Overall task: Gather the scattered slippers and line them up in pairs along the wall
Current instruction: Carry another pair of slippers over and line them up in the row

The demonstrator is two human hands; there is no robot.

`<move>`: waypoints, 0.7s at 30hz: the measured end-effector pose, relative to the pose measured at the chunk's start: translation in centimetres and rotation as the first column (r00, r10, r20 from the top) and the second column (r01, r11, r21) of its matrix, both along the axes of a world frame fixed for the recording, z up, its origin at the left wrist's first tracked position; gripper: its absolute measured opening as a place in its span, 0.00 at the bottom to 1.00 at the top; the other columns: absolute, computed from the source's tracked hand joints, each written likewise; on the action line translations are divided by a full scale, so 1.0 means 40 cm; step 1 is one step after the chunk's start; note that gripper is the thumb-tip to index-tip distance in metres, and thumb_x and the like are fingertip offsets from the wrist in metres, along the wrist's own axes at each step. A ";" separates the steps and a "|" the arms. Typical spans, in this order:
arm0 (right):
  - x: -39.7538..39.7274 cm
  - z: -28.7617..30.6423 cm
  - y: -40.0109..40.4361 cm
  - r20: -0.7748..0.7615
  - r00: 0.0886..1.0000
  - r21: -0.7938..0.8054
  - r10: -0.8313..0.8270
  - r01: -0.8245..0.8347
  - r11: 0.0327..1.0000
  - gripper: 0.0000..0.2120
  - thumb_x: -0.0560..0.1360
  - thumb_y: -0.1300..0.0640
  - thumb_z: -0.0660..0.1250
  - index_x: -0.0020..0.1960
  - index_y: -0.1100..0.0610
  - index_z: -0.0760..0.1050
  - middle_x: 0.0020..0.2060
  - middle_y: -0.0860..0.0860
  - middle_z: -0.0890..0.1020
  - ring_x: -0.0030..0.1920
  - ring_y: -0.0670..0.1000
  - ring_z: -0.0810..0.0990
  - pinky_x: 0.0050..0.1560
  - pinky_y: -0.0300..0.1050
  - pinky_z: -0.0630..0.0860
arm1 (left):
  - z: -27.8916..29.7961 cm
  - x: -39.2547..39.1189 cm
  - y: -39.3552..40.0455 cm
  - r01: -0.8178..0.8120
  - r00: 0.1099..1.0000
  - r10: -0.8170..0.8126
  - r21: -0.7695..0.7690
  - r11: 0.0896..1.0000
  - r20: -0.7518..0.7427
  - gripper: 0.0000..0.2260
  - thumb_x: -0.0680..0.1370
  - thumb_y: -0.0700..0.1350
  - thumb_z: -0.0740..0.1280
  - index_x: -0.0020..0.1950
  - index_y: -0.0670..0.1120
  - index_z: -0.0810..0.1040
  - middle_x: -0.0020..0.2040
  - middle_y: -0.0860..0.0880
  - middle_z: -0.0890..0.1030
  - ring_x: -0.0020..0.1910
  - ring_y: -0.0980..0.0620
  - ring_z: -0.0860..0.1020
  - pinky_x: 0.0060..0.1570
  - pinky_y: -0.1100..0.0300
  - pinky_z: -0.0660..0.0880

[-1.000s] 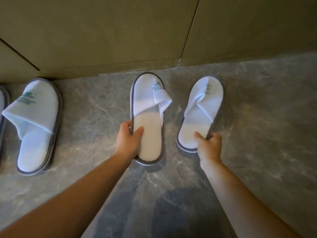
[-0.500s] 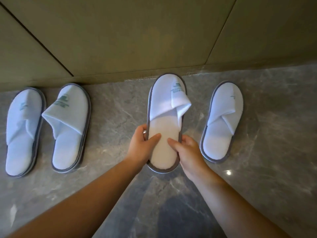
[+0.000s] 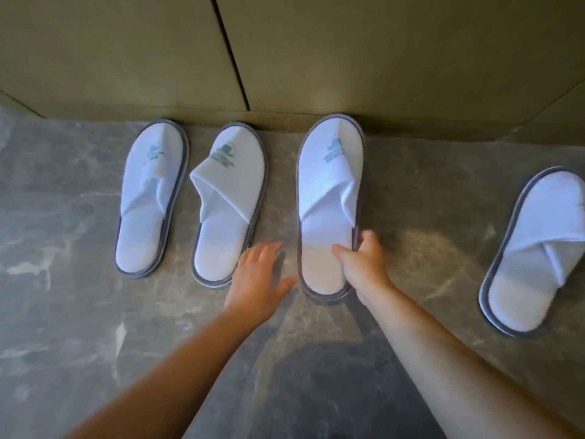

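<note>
the right hand (image 3: 364,267) pinches the third slipper (image 3: 329,198) at its heel half: the thumb lies on the pale insole and the curled fingers (image 3: 367,240) wrap the grey outer edge on the 3 o'clock side, so this grip is pressed together on the slipper's rim. that slipper lies on the grey marble floor (image 3: 411,217) with its toe at 12 o'clock, touching or just short of the olive wall (image 3: 380,58); which of the two i cannot tell. the left hand (image 3: 259,283) hangs palm down with the fingers straight and slightly spread, thumb pointing toward 3 o'clock; its grip is spread and holds nothing. it sits between the heel of the second slipper (image 3: 231,198) and the heel of the third, and its fingertips look close to the second slipper's heel edge, though contact is too blurred to judge. at 9 o'clock from the held slipper, the second slipper and the first slipper (image 3: 152,198) lie side by side as a pair, toes near the wall, each with a teal logo on the folded strap. at 3 o'clock, well apart from the held one, the fourth slipper (image 3: 535,251) lies tilted, toe leaning toward 1 o'clock, farther from the wall than the others and partly cut off by the frame edge
</note>
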State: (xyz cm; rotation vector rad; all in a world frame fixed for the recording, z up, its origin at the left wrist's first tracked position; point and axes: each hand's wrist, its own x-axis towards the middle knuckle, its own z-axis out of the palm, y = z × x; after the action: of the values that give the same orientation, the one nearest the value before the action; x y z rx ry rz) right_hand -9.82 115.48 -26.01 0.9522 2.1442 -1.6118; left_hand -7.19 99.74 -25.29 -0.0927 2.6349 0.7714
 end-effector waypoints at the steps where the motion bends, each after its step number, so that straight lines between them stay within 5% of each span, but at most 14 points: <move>1: -0.001 -0.013 -0.010 0.004 1.000 0.026 0.012 -0.012 1.000 0.16 0.69 0.63 0.68 0.54 0.63 0.68 0.53 0.61 0.77 0.49 0.56 0.75 0.44 0.41 0.67 | -0.009 0.002 -0.013 0.021 1.000 -0.021 -0.022 1.000 -0.011 0.27 0.72 0.50 0.67 0.69 0.48 0.62 0.71 0.48 0.65 0.70 0.48 0.61 0.68 0.54 0.60; 4: 0.003 -0.033 -0.025 0.009 0.999 0.154 0.053 -0.054 0.987 0.19 0.69 0.61 0.68 0.57 0.64 0.67 0.55 0.61 0.76 0.52 0.58 0.75 0.38 0.34 0.63 | -0.021 0.000 -0.047 0.033 0.996 -0.038 -0.060 0.998 -0.082 0.26 0.72 0.50 0.67 0.68 0.48 0.64 0.71 0.48 0.65 0.70 0.48 0.60 0.69 0.54 0.58; 6: 0.008 -0.034 -0.033 -0.016 0.994 0.289 0.108 -0.098 0.952 0.26 0.68 0.60 0.70 0.63 0.63 0.65 0.59 0.62 0.73 0.59 0.61 0.72 0.50 0.40 0.68 | -0.022 -0.003 -0.065 0.021 0.992 -0.031 -0.083 0.996 -0.124 0.26 0.72 0.50 0.67 0.68 0.47 0.64 0.72 0.47 0.64 0.71 0.47 0.59 0.70 0.54 0.57; 8: 0.016 -0.024 -0.047 -0.032 0.983 0.425 0.183 -0.153 0.892 0.35 0.67 0.57 0.72 0.67 0.63 0.59 0.64 0.63 0.68 0.65 0.62 0.66 0.65 0.53 0.64 | -0.024 -0.005 -0.083 -0.011 0.990 -0.003 -0.096 0.995 -0.143 0.27 0.72 0.50 0.67 0.69 0.47 0.63 0.73 0.45 0.61 0.72 0.45 0.56 0.71 0.51 0.55; 13: 0.047 -0.019 -0.112 0.065 0.938 0.543 0.340 -0.319 0.776 0.49 0.62 0.45 0.74 0.72 0.56 0.48 0.71 0.62 0.57 0.68 0.63 0.59 0.66 0.57 0.61 | -0.044 -0.025 -0.131 -0.134 0.986 0.115 -0.159 0.978 -0.122 0.31 0.71 0.53 0.67 0.71 0.53 0.57 0.75 0.43 0.47 0.74 0.43 0.46 0.70 0.44 0.49; 21: 0.049 -0.046 -0.140 0.168 0.899 0.605 0.405 -0.419 0.678 0.48 0.63 0.48 0.73 0.71 0.54 0.46 0.72 0.61 0.53 0.68 0.63 0.58 0.66 0.57 0.61 | -0.080 -0.043 -0.176 -0.151 0.988 0.154 -0.231 0.961 -0.005 0.40 0.67 0.58 0.70 0.71 0.60 0.50 0.75 0.44 0.42 0.73 0.40 0.44 0.69 0.40 0.51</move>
State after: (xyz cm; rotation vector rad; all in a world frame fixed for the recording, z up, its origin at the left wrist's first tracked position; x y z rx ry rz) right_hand -7.87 109.88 -27.86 0.5432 2.6931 -0.6544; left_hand -8.89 92.72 -28.50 -0.3682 2.7182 0.5060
